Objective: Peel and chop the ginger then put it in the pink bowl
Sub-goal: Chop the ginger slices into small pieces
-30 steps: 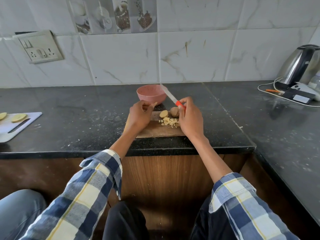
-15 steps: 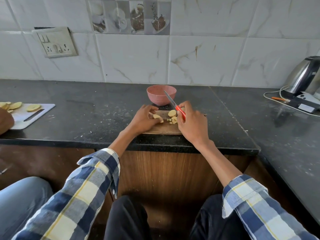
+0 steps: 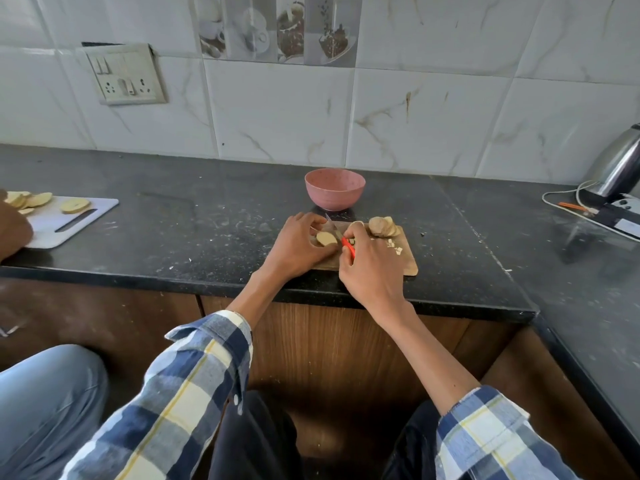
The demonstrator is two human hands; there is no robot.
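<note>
A wooden cutting board (image 3: pixel 407 263) lies near the counter's front edge. My left hand (image 3: pixel 298 244) pins a pale ginger slice (image 3: pixel 326 239) flat on the board's left part. My right hand (image 3: pixel 370 268) grips a red-handled knife (image 3: pixel 341 237) whose blade points up-left over that slice. A larger ginger piece (image 3: pixel 380 226) sits at the board's back right, with small chopped bits (image 3: pixel 394 247) beside it. The pink bowl (image 3: pixel 335 188) stands just behind the board; I cannot see anything inside it.
A white cutting board (image 3: pixel 62 225) with pale slices lies at far left, another person's hand (image 3: pixel 12 230) on it. A steel kettle (image 3: pixel 618 164) with cable stands at far right. A wall socket (image 3: pixel 121 76) is mounted on the tiles.
My left hand has picked a ginger slice from the pile and set it down on the board's left side. The knife has swung down from pointing at the bowl onto that slice.
</note>
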